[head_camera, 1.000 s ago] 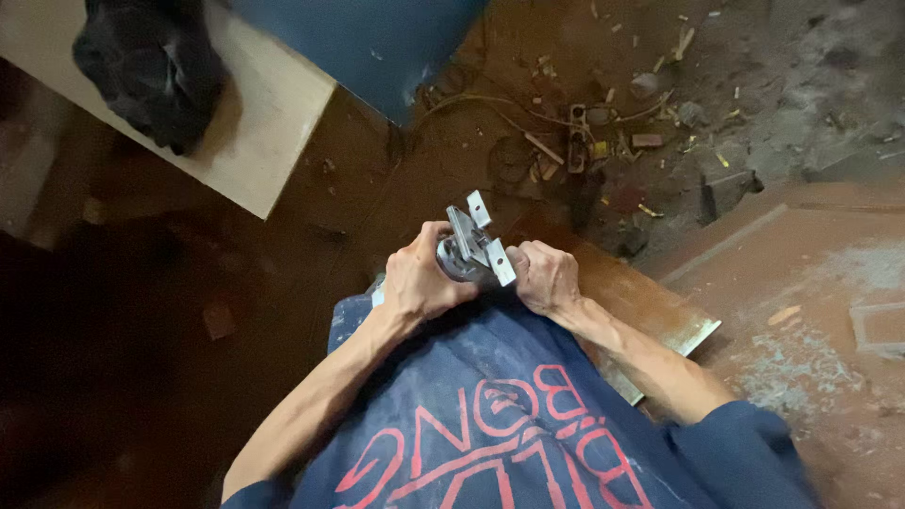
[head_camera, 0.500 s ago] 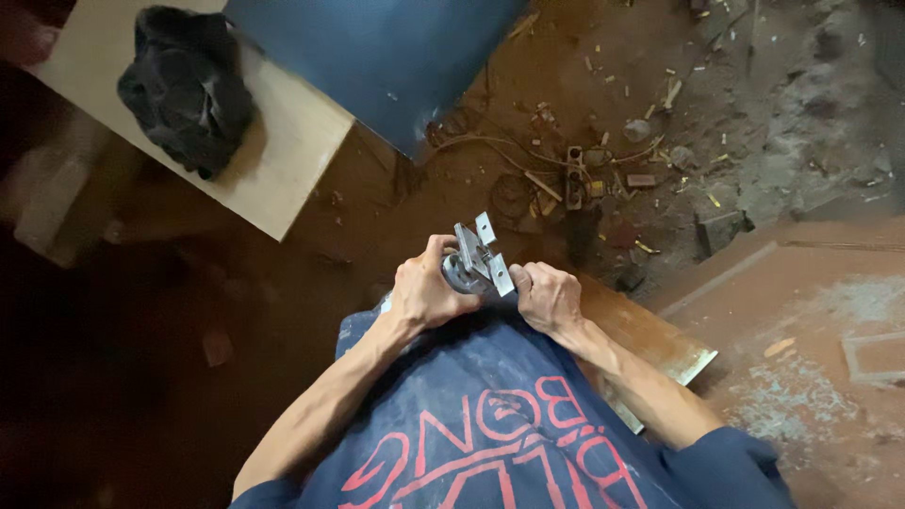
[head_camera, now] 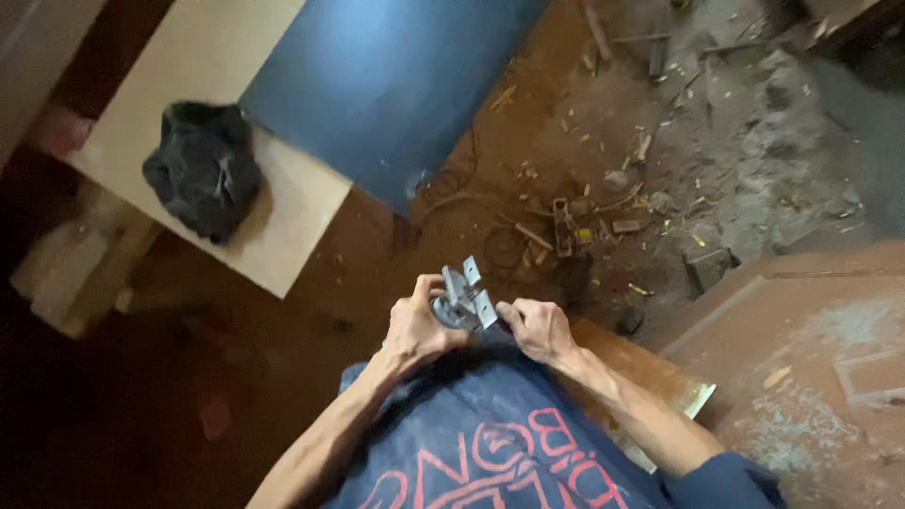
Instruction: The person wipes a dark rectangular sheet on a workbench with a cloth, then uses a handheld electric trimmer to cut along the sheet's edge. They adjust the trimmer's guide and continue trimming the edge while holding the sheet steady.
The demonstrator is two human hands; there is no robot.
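While hands (head_camera: 471,325) grip metal bracket (head_camera: 468,294), debris-strewn dirt floor (head_camera: 716,141) below.

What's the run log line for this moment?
left hand: holds metal bracket | right hand: touches bracket | nearby: dark cloth on board

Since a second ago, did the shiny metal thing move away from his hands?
No. The metal bracket stays gripped between left hand and right hand, above the shirt.
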